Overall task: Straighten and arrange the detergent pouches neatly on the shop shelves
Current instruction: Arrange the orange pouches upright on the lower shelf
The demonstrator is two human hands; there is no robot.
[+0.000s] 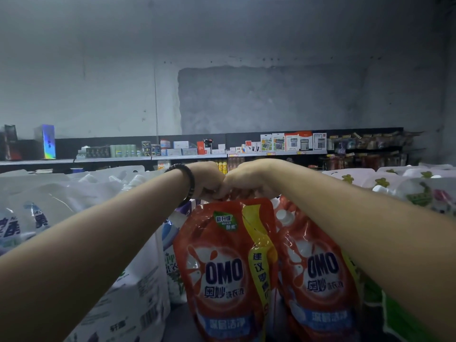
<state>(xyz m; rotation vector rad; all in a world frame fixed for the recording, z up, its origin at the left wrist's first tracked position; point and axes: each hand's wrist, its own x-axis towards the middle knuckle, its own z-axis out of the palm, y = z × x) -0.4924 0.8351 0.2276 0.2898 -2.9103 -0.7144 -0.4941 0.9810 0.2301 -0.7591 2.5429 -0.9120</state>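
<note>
Wall (271, 99): bare concrete.
Hands: left hand (207, 180), right hand (249, 180) pinch red pouch (222, 255) top (knuckles touching).
Progress: early; white pouches (135, 280) slumped.

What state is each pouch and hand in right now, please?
Front red pouch: upright, held by its top edge.
Left hand: grips that edge.
Right hand: grips the same edge.
Second red pouch: upright, alongside.
White pouch: standing, barcode side facing out.

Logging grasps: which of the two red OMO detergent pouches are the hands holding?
The left red plastic OMO pouch with the green badge: left hand and right hand grip its top edge.
</note>
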